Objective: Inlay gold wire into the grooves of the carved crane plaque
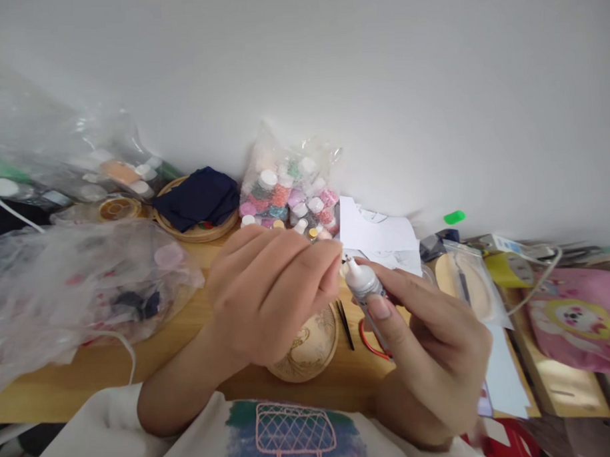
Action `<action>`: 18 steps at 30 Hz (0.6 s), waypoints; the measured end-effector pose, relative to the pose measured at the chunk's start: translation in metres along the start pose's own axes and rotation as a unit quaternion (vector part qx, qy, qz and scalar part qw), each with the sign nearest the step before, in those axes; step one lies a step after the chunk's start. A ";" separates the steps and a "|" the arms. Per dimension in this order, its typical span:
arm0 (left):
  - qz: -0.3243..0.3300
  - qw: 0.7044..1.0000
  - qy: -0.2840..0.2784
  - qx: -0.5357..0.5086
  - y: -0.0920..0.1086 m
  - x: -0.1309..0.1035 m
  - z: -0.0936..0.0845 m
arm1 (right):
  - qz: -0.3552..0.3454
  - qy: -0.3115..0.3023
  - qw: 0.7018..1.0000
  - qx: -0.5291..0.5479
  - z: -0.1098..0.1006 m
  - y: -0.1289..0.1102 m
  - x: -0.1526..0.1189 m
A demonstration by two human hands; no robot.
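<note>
In the head view, my right hand (429, 337) grips a small bottle with a white narrow nozzle (363, 280), tilted up and to the left; it looks like a glue bottle. My left hand (272, 293) is closed, its fingertips pinched close to the nozzle tip. Whatever they hold is hidden or too small to make out. Beneath the hands, a round wooden piece with an engraved pattern (312, 351) lies partly covered on the table. Dark tweezers (345, 326) rest beside it, and a red handle loop (369, 341) shows under the bottle.
Bags of small bead jars (283, 189) stand against the wall. Dark cloth (198, 197) lies on a hoop at the back left. A crumpled plastic bag (87, 289) covers the left side. White papers (378, 232) and a pink pouch (578, 319) are to the right.
</note>
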State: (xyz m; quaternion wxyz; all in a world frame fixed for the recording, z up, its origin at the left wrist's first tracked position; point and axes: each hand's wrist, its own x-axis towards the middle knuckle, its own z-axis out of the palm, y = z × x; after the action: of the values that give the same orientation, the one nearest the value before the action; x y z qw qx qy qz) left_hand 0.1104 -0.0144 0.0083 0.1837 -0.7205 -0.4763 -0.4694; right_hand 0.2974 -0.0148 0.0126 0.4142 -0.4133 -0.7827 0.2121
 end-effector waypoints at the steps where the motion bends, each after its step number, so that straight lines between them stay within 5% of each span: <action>1: -0.007 1.000 0.013 0.002 -0.002 0.000 0.000 | 0.002 0.002 1.000 0.003 0.000 0.000 0.000; 6: -0.062 0.994 0.037 -0.085 -0.007 -0.001 0.000 | 0.010 0.018 1.000 0.013 0.000 0.001 -0.002; 11: -0.145 0.975 -0.040 -0.166 0.004 0.003 -0.006 | 0.001 0.032 0.999 0.031 0.001 0.003 -0.002; 18: -0.098 0.967 -0.040 -0.233 -0.002 0.003 -0.001 | -0.012 0.034 0.999 0.013 0.002 0.001 0.000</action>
State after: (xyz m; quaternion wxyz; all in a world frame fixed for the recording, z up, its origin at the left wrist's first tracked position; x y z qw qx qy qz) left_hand 0.1087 -0.0124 0.0114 -0.0552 -0.7118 -0.4289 -0.5534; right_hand 0.2959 -0.0142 0.0108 0.4484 -0.4053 -0.7705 0.2027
